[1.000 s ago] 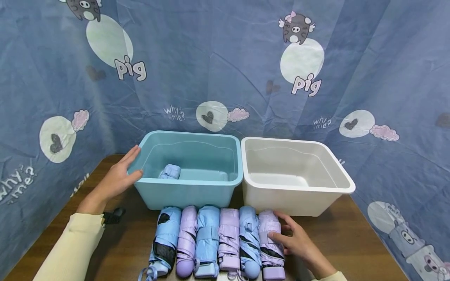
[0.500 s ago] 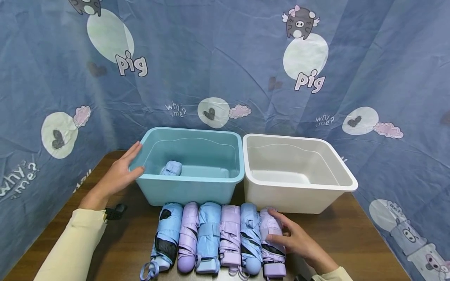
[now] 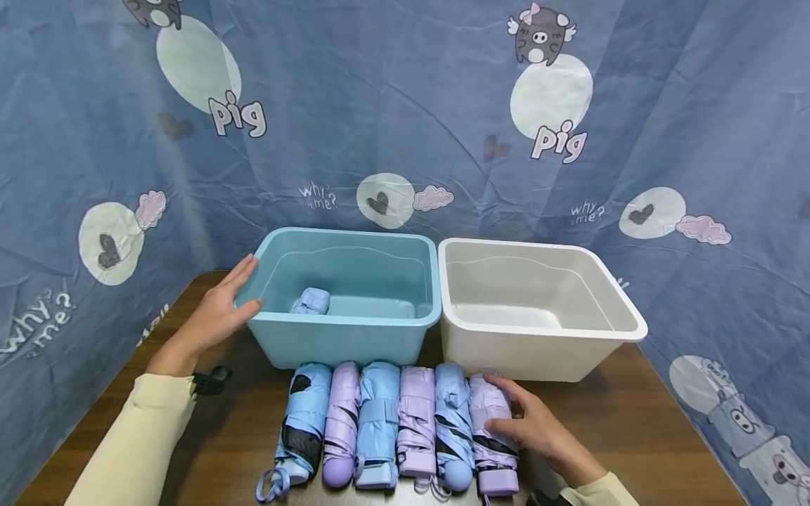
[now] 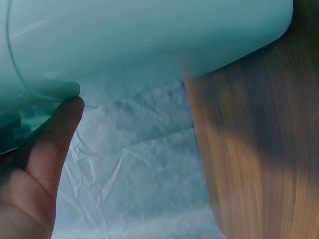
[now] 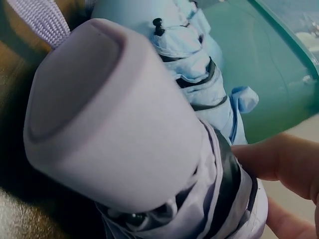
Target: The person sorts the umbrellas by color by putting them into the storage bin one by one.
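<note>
My right hand (image 3: 538, 429) rests on the rightmost umbrella (image 3: 493, 464), a folded lilac one, with thumb and forefinger spread apart over it. In the right wrist view, that umbrella's blunt handle (image 5: 119, 119) fills the middle, and my fingers (image 5: 284, 159) touch its wrapped cloth. My left hand (image 3: 211, 320) lies at the left corner of the light blue bin (image 3: 342, 344), fingers extended along the side. Its thumb (image 4: 60, 134) meets the rim in the left wrist view. Inside the bin lies a folded blue umbrella (image 3: 311, 301), partly hidden by the front wall.
Several folded umbrellas, blue and lilac in turn, lie side by side, among them a blue one (image 3: 377, 422) and a lilac one (image 3: 416, 422). A white bin (image 3: 525, 355) stands right of the blue bin. Behind the wooden table (image 3: 633, 436) hangs a printed blue cloth (image 3: 405, 105).
The right hand's fingers have shifted from the lilac umbrella's right side to over its top. The left hand stays at the bin corner. The head view has shifted slightly.
</note>
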The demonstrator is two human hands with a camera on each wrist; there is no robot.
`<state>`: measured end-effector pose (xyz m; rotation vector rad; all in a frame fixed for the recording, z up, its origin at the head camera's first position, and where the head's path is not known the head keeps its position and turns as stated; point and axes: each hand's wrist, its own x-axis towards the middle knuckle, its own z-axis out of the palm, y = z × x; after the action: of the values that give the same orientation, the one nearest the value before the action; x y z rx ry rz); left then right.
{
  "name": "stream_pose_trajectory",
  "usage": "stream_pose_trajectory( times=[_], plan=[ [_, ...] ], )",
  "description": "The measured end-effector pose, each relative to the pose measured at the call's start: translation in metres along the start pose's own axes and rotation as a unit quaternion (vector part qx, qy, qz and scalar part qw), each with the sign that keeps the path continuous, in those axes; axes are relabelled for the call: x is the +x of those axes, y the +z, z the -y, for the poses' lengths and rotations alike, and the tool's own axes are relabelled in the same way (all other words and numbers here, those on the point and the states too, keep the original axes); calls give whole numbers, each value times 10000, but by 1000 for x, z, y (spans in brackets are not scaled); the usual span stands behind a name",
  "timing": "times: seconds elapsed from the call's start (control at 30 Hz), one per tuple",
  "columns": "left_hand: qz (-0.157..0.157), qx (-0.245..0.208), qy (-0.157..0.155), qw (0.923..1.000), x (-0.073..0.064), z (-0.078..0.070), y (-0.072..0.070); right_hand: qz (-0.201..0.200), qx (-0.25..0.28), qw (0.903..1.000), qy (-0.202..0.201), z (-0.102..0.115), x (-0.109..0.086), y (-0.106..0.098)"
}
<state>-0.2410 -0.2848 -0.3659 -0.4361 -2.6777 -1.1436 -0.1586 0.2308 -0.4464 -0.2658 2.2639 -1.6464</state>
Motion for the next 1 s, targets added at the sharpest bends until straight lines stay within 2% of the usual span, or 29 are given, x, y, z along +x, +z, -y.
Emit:
stream_pose_trajectory(
  times=[0.2, 0.33, 0.7, 1.0],
  plan=[
    [107, -2, -41, 9999, 2, 0, 2, -123, 353, 9987, 355, -4, -5, -4],
    [80, 51, -63, 9999, 1, -2, 0, -66, 343, 9991, 258, -3, -6, -8],
    [75, 120, -146, 9998, 2, 0, -2, -227, 15, 9997, 23, 8, -13, -19],
    [72, 106, -82, 9999, 1, -2, -2, -222, 201, 9995, -35, 16, -18, -22]
  ],
)
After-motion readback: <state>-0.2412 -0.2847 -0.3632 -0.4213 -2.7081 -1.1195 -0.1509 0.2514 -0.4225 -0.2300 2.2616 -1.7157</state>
